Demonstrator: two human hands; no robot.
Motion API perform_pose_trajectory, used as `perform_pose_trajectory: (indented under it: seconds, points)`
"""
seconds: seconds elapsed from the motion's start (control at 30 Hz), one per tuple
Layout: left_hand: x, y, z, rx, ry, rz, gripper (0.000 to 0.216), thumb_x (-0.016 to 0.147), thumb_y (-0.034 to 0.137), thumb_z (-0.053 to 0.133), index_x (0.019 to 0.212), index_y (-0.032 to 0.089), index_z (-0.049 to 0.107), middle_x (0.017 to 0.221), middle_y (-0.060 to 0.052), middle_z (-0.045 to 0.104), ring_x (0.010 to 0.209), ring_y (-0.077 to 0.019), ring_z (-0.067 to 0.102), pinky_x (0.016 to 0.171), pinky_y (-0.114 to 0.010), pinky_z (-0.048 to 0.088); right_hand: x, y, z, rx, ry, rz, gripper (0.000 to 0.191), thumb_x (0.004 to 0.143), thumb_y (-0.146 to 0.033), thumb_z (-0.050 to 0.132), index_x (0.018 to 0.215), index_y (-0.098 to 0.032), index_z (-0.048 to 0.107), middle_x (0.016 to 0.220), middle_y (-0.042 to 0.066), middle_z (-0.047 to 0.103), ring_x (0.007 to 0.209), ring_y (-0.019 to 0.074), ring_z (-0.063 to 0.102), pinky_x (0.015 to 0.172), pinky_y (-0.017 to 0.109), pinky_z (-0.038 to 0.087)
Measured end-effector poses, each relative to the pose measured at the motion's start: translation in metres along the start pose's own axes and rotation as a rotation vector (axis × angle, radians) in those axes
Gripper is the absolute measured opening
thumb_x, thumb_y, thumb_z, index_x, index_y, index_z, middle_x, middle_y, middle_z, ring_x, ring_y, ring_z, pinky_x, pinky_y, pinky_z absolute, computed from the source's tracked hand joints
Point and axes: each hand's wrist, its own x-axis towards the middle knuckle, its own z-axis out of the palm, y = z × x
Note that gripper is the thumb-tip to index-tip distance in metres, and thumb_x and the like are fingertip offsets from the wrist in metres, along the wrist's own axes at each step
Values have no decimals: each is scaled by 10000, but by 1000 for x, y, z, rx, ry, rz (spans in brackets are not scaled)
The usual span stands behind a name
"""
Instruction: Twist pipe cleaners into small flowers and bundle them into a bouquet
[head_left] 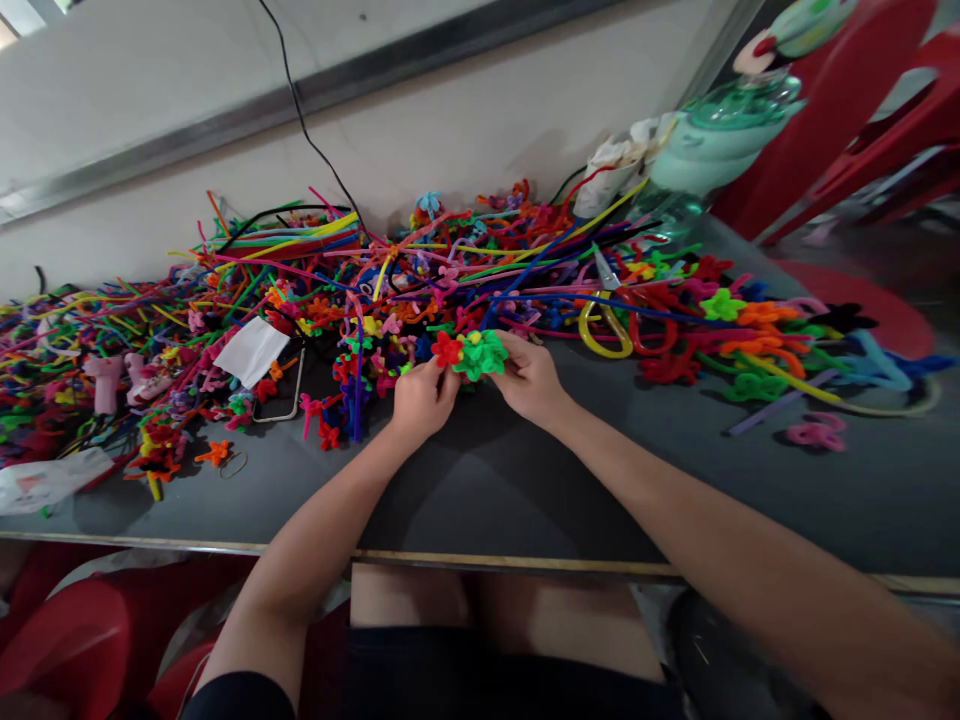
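Note:
Between my two hands, just above the dark table, is a small bunch of pipe-cleaner flowers. A red pipe-cleaner flower [448, 349] is at its left side, and green pipe-cleaner flowers [482, 355] fill the right. My left hand [424, 398] is closed, its thumb and fingers pinching the bunch just below the red flower. From the right, my right hand [531, 378] pinches the edge of the green flowers. The stems are mostly hidden behind my fingers. Right behind the bunch lies a heap of coloured pipe cleaners [420, 270].
Yellow-and-red-handled scissors [606, 340] lie to the right of my hands. Several loose flowers, including a pink one [816, 432], lie farther right. A phone [289, 390] and white paper [252, 351] are at left. A green bottle [697, 140] stands at the back right.

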Motion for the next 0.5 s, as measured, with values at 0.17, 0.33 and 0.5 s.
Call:
perform_pose_trajectory:
  seconds: [0.17,0.33,0.5]
  points:
    - [-2,-1,3,-6,-87,10,243,805,195,482,563,195,458,496,7,488,473,-109,468,479,-231,316,0,-7,-2,-116,-78,-137,236,887,-441,576,876,-223,665,994,72,670,906,190,647,806,323,528]
    - [-2,6,3,-21,90,7,284,858,246,459,581,185,469,489,24,469,452,-85,440,466,-214,289,1,-7,0,-79,63,-71,258,842,-479,627,817,-224,659,876,39,677,786,165,629,727,300,521]
    - [-3,11,0,-43,209,-2,331,883,271,455,566,177,467,460,43,407,420,-66,373,449,-212,255,1,8,5,136,253,161,313,771,-539,683,791,-228,677,713,-6,663,613,129,576,591,276,488]
